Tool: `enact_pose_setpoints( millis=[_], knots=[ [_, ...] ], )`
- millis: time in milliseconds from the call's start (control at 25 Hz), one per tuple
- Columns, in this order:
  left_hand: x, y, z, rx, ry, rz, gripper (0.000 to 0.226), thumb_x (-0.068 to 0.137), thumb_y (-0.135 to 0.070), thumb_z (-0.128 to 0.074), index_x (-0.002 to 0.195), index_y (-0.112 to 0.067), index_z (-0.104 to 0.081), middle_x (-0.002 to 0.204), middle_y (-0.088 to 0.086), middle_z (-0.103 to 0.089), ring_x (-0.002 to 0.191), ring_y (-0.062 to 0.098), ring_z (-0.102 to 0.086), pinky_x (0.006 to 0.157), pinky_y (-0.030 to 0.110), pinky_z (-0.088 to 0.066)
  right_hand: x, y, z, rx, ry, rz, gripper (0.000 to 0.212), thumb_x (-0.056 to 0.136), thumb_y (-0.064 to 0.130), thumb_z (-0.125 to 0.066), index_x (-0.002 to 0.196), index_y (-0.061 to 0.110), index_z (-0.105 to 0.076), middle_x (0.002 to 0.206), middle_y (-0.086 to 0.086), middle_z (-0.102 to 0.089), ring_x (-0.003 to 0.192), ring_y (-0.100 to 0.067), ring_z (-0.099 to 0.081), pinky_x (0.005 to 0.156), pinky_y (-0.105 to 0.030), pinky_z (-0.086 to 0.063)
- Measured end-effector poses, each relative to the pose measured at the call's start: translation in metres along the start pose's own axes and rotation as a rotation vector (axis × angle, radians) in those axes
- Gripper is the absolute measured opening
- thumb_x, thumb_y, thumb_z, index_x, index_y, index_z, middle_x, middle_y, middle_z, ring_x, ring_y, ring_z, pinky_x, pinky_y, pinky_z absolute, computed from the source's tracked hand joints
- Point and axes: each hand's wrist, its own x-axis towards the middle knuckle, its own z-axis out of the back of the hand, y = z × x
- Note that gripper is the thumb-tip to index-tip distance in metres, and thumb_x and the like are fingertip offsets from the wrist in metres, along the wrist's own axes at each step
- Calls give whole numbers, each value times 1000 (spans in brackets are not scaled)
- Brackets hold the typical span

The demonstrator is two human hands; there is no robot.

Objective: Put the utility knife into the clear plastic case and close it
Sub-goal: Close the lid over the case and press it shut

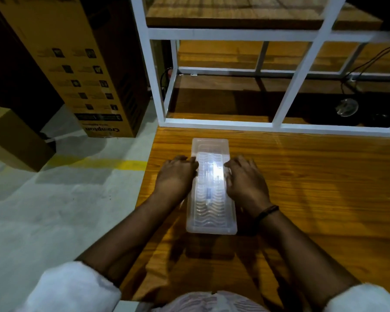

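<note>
A clear plastic case (211, 218) lies lengthwise on the wooden table (313, 188), its ribbed lid down over it. Through the lid a pale long shape with a small dark blue patch shows, the utility knife (208, 188), blurred by glare. My left hand (176, 174) presses against the case's left side, fingertips on the lid's edge. My right hand (245, 176) rests against the right side, fingers curled onto the lid. Both hands flank the case's far half.
A white metal shelf frame (286, 95) stands just beyond the case at the table's back. A tall cardboard box (81, 70) and a smaller one (11, 143) sit on the grey floor to the left. A cable and a round object (346, 107) lie under the shelf at right.
</note>
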Motion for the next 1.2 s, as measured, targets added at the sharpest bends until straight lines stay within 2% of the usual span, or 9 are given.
enact_pose_setpoints(
  millis=[160,320,480,640,760,840,1000,1080,1200],
  knots=[
    [-7,1,7,-79,155,24,55,105,-28,-49,157,-22,-34,169,-4,-25,155,33,-23,117,55,-32,-5,12,7,36,-4,-32,30,94,18,-57,124,14,-64,129,-6,-59,115,-30,-51,92,-43,-47],
    [3,11,32,-121,579,7,112,87,-40,-77,163,-26,4,171,-10,13,158,35,-2,126,53,-19,-5,12,24,-13,162,-7,47,92,21,-63,138,15,-58,147,-5,-51,131,-30,-46,106,-41,-44],
    [7,14,36,-32,734,-43,150,64,-54,-89,157,-27,26,164,-7,35,157,34,14,126,53,-6,-3,4,49,-70,583,17,97,85,41,-76,161,22,-18,171,3,-9,154,-24,-21,120,-34,-26],
    [3,11,29,0,745,3,161,53,-57,-93,156,-28,28,162,-9,39,155,38,19,124,61,-6,-7,5,56,-119,895,17,150,62,62,-87,156,27,24,164,8,33,157,-26,5,126,-41,-15],
    [-3,1,35,25,672,25,159,53,-50,-96,160,-24,19,168,-4,27,156,38,18,124,60,-6,-4,13,53,-177,908,-27,159,55,60,-91,154,26,28,161,7,38,155,-31,13,125,-48,-12],
    [-10,-8,37,76,620,18,148,55,-47,-96,164,-21,1,173,1,7,157,38,9,124,60,-9,-6,17,50,-198,869,-42,159,52,59,-92,157,26,23,164,8,33,156,-33,12,126,-52,-14],
    [-40,-17,35,206,416,-63,90,65,-46,-91,141,-16,-53,150,8,-54,142,33,-44,108,50,-40,-21,22,55,-240,752,-27,145,56,58,-91,161,25,3,170,8,15,156,-32,-2,122,-52,-24],
    [-56,-15,29,190,316,-82,72,73,-42,-87,133,-16,-59,141,7,-61,132,29,-53,102,45,-44,-35,27,60,-281,657,7,128,59,57,-89,159,23,-18,171,4,-5,151,-31,-21,116,-50,-34],
    [-71,-10,25,158,322,-113,71,84,-37,-79,144,-13,-49,161,9,-41,147,31,-40,111,48,-39,-57,38,63,-331,532,74,85,68,50,-85,140,21,-50,158,-2,-40,137,-28,-45,104,-46,-46]
  ],
)
